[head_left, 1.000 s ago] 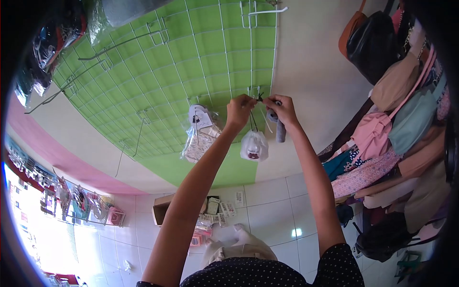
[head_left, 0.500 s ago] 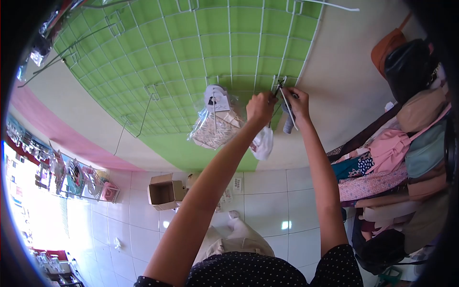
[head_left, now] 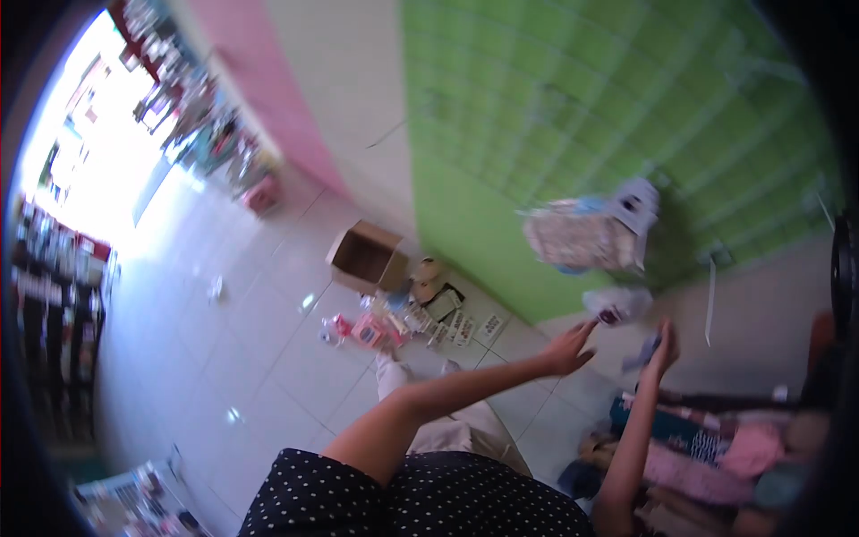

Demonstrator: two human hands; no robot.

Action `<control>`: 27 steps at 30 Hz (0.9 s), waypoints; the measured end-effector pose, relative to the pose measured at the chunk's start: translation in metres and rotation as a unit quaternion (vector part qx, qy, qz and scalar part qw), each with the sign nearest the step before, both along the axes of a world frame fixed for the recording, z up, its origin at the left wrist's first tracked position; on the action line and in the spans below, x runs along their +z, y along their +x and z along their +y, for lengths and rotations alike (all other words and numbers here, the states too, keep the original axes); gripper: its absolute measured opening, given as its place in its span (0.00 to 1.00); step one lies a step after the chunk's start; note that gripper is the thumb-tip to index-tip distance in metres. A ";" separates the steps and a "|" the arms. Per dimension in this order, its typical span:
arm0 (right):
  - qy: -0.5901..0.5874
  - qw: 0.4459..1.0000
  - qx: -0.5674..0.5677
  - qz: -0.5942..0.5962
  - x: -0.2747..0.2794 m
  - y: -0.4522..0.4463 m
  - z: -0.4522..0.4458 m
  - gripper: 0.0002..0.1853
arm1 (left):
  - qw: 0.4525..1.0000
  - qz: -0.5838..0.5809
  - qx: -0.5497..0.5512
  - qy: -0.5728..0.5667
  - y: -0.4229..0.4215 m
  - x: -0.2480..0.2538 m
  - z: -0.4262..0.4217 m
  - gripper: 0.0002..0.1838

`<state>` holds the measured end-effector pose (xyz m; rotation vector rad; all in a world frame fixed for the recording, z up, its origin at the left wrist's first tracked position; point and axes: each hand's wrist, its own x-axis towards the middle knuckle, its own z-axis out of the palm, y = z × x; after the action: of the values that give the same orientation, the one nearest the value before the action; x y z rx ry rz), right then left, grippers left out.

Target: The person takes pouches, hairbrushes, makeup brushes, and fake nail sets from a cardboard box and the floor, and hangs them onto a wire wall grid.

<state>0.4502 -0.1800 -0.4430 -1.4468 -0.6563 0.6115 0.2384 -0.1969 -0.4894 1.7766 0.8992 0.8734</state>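
My left hand point(head_left: 569, 349) is open, its fingers apart. Its fingertips are close to a white packet point(head_left: 624, 304) with a dark mark; blur hides whether they touch. My right hand point(head_left: 663, 351) is closed around a small grey-blue item point(head_left: 640, 354), too blurred to name. Above both hands, a clear-wrapped pack of pale patterned cloth point(head_left: 586, 237) with a white card point(head_left: 636, 206) hangs on the wire grid point(head_left: 546, 116). To the right, a white hook point(head_left: 710, 304) sticks out from the grid with nothing visible on it.
An open cardboard box point(head_left: 367, 257) stands on the tiled floor point(head_left: 242, 358), with small packaged goods point(head_left: 380, 327) scattered beside it. Folded clothes and bags point(head_left: 707, 447) are piled at lower right. Stocked racks point(head_left: 58, 313) line the left side, near a bright doorway.
The view has swung left and tilted, blurring the scene. Both hands have come down off the hook, and the right hand has drawn away with the grey-blue item. My left fingers have spread.
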 end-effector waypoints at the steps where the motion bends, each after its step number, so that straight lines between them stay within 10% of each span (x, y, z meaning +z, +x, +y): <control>1: -0.073 0.996 0.017 -0.039 -0.021 -0.013 -0.023 0.11 | 0.994 -0.035 0.010 -0.104 -0.028 -0.018 -0.021 0.34; 7: -0.462 0.801 0.331 -0.190 -0.093 -0.116 -0.144 0.09 | 0.828 0.108 0.350 -0.424 -0.174 -0.161 -0.110 0.26; 16: -0.457 0.616 0.535 -0.353 -0.092 -0.227 -0.149 0.09 | 0.690 0.123 0.474 -0.532 -0.303 -0.324 -0.133 0.25; 24: -0.372 0.665 0.498 -0.414 -0.138 -0.273 -0.170 0.03 | 0.773 0.095 0.429 -0.457 -0.336 -0.447 -0.014 0.26; 27: -0.513 0.616 0.443 -0.402 -0.162 -0.271 -0.174 0.10 | 0.808 0.098 0.412 -0.411 -0.333 -0.505 0.056 0.27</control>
<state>0.1792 -0.3545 -0.6053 -2.4925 -2.0621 1.2262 -0.0944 -0.1411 -0.9947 0.6739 1.9065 0.6254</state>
